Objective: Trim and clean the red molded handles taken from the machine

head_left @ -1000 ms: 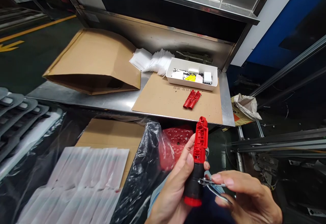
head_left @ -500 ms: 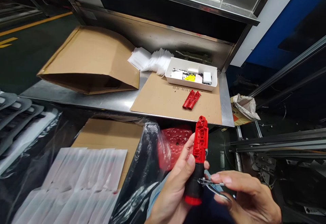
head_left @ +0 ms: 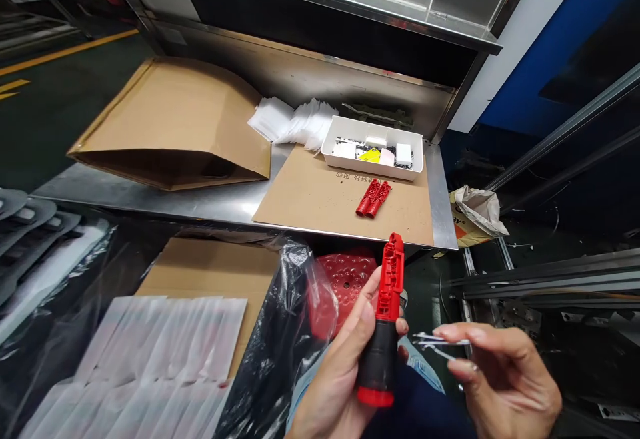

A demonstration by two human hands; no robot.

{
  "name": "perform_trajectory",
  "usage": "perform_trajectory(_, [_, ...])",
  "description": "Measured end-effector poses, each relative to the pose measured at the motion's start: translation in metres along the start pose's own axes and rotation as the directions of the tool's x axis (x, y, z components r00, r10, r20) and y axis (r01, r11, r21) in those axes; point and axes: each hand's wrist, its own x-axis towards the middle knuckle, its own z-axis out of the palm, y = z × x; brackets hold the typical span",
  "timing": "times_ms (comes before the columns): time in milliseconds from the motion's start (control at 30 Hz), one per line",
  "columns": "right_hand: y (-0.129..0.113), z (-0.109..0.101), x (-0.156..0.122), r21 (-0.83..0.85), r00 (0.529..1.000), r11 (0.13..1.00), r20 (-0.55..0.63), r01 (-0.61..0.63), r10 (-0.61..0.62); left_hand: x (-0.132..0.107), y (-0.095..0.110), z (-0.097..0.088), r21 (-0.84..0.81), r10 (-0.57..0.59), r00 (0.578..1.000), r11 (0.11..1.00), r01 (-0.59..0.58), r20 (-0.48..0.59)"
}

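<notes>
My left hand (head_left: 345,366) is closed around the red-and-black plastic handle (head_left: 380,352), which stands nearly upright. Its red upper half shows an open, ribbed inside; the lower half is smooth black with a red end. To the right, my right hand (head_left: 505,372) pinches shiny nail clippers (head_left: 440,342) between thumb and fingers, their jaws pointing left. A gap separates the clippers from the handle. Beyond the hands, two red plastic half-shells (head_left: 374,199) lie side by side on a cardboard sheet (head_left: 305,192).
A white tray (head_left: 373,169) of small pieces sits behind the half-shells. White sheets (head_left: 300,122) and a large cardboard box (head_left: 175,119) are to its left. At lower left, wrapped parts (head_left: 160,339) fill a plastic-lined carton. A red stool (head_left: 345,286) stands below the bench edge.
My right hand has drawn the nail clippers away from the handle's black part, to the right and slightly up. My left hand keeps its hold on the handle, shifting only slightly.
</notes>
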Motion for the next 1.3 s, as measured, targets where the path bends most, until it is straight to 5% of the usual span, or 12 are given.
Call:
perform_trajectory(267, [0.001,0.002,-0.009,-0.119,0.972,0.978,0.183,0.17,-0.147,-0.002,-0.001,-0.001,-0.004,-0.037,0.999,0.999,0.037,0.029])
perform_trajectory(967, [-0.001,0.002,-0.006,-0.129,0.962,0.962,0.167,0.24,-0.217,-0.001,-0.009,0.001,0.017,-0.027,1.0,0.999,0.027,-0.004])
perform_trajectory(1033, [-0.001,0.003,-0.004,-0.068,0.974,0.978,0.122,0.199,-0.19,0.0,-0.011,0.002,0.01,-0.037,0.999,0.999,0.037,-0.004])
perform_trajectory(1167, [0.003,-0.007,-0.003,0.105,0.998,0.993,0.043,-0.054,0.05,0.002,-0.012,0.002,-0.014,-0.062,0.998,0.998,0.062,0.002])
perform_trajectory(1300, [0.006,-0.012,-0.006,0.051,0.999,0.999,0.037,-0.003,0.001,0.003,-0.01,-0.001,-0.053,-0.076,0.997,0.996,0.077,0.018])
